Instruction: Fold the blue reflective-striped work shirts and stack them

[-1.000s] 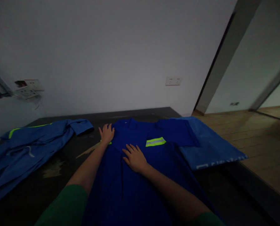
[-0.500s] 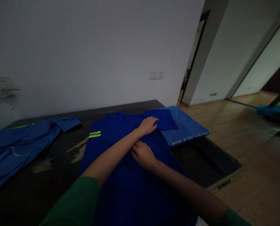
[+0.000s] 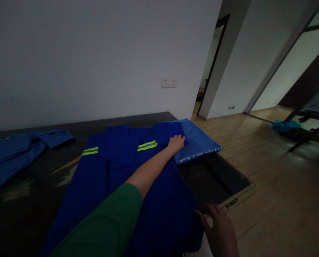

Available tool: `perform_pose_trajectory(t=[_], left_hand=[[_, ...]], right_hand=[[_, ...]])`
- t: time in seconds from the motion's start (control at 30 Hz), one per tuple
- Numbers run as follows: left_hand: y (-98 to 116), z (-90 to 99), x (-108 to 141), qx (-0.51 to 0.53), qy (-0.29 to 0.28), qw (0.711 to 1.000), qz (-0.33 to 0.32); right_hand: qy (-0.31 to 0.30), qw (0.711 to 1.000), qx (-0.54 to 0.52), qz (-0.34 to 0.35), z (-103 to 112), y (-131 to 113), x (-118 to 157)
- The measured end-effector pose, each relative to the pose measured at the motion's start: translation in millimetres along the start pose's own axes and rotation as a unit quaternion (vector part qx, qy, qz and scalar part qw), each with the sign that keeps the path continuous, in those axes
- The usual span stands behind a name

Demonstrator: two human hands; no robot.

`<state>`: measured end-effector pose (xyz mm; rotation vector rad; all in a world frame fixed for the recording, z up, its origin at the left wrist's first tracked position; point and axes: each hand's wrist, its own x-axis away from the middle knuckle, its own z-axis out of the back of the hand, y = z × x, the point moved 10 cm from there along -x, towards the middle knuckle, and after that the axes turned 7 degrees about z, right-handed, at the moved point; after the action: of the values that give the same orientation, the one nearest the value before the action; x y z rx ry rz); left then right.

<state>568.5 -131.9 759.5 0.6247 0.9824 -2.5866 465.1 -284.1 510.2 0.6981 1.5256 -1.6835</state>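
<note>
Table (image 3: 46, 189) under garment (image 3: 164, 200), beside wall (image 3: 95, 64)

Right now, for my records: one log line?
left hand on striped work garment; right hand at its right edge; printed blue bag partly under its sleeve

Table: dark top (image 3: 88, 126), its far edge along the wall (image 3: 95, 64); pale patches (image 3: 68, 172) show on the stretch between the two garments.
Royal-blue garment: (image 3: 159, 200) spread across the middle, collar toward the far edge, a yellow-green band at each side of the upper part; one sleeve lies folded inward over the front, the other reaches right.
Blue package: (image 3: 199, 141) flat by the right edge, partly under the right-hand sleeve, white lettering along its near side.
Lighter blue garment: (image 3: 17, 150) rumpled toward the left edge, apart from the royal-blue one, partly out of view.
</note>
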Motion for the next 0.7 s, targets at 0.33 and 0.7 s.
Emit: perform_pose_trajectory(t=[0.33,0.7], left_hand=[[-10,-1.2,-11,0.051,-0.038,0.998,-0.02],[-139,62.3,-2,0.338,0.149,0.897,0.242]], right_hand=[[-0.013,0.996,-0.088,-0.002,-13,-5,0],[-0.045,0.983,-0.179,0.01,-11,-21,16]])
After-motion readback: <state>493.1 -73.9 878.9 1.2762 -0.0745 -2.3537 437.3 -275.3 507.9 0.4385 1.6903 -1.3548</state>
